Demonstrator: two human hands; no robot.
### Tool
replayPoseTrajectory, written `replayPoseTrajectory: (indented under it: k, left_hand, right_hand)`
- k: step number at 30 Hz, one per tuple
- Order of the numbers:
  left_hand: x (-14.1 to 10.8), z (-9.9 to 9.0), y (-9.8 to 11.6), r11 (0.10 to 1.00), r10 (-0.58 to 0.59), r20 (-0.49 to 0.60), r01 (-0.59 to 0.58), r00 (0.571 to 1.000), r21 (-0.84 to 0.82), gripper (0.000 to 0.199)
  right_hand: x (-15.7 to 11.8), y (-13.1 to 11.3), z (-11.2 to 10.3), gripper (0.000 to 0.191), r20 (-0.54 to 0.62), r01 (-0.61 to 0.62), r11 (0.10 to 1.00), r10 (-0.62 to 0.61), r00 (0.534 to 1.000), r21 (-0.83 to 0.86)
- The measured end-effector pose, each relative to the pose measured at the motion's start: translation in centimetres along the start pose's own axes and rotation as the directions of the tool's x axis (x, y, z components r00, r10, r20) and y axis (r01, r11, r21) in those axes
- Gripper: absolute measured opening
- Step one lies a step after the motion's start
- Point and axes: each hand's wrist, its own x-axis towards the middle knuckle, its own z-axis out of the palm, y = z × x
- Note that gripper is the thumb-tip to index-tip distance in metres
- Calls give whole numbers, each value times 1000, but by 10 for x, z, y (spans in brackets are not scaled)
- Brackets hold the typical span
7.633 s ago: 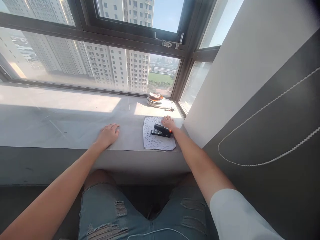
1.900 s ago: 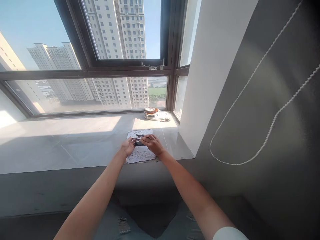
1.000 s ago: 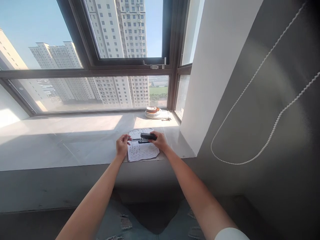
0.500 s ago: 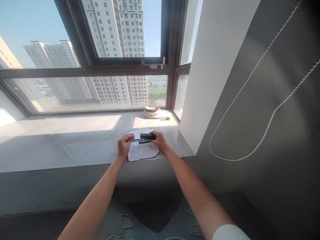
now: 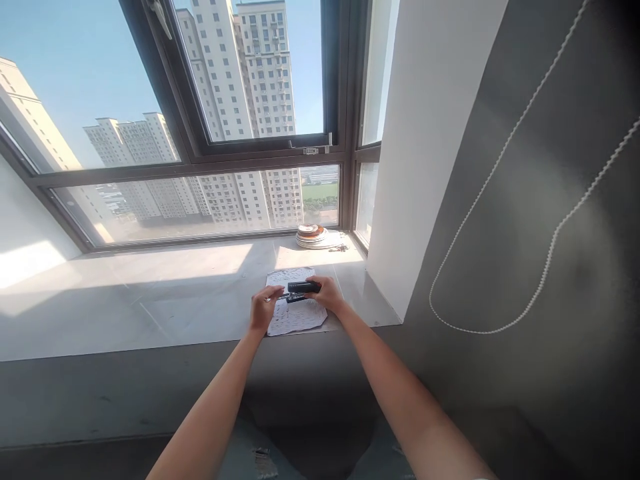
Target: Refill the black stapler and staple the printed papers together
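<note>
A black stapler [image 5: 301,288] is held over the window sill with its jaws parted, its mouth pointing left. My right hand [image 5: 327,293] is closed around its rear end. My left hand [image 5: 263,308] pinches a thin silvery strip [image 5: 283,296] at the stapler's front, between the two jaws. The strip is too small to tell exactly what it is. Beneath both hands lies a sheet of paper [image 5: 296,325] with dark marks in rows and uneven edges, flat on the sill.
At the back right of the sill [image 5: 200,320], against the window, sits a stack of round items [image 5: 311,235] in white and brown, with a small dark item [image 5: 340,248] beside it. A white beaded blind cord [image 5: 463,330] hangs in a loop on the right.
The camera has tilted, so the whole scene sits slightly lower and further right. Both hands stay around the stapler, with the silvery strip still at its front.
</note>
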Motion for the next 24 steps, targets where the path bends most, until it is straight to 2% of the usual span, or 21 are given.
replayPoseTrajectory:
  k: [4,8,14,20,24]
  left_hand:
    - [1,1,0,998,65,-11,-65,998,3,27]
    - [2,2,-5,1000,19,-14,-19,1000,6,35]
    - [3,4,-9,997,-26,70,21,997,81,41]
    - [4,5,-10,985,-83,108,64,991,162,30]
    - [5,7,-10,980,-74,192,36,979,195,22]
  right_hand:
    - [2,4,2,34,-5,-15,1000,15,1000,11]
    - [3,7,2,34,4,-9,1000,9,1000,1]
    - [4,9,1,34,-1,-7,1000,7,1000,30]
    - [4,9,1,32,-24,-13,998,15,1000,63]
    - [5,10,1,33,-38,-24,997,27,999,78]
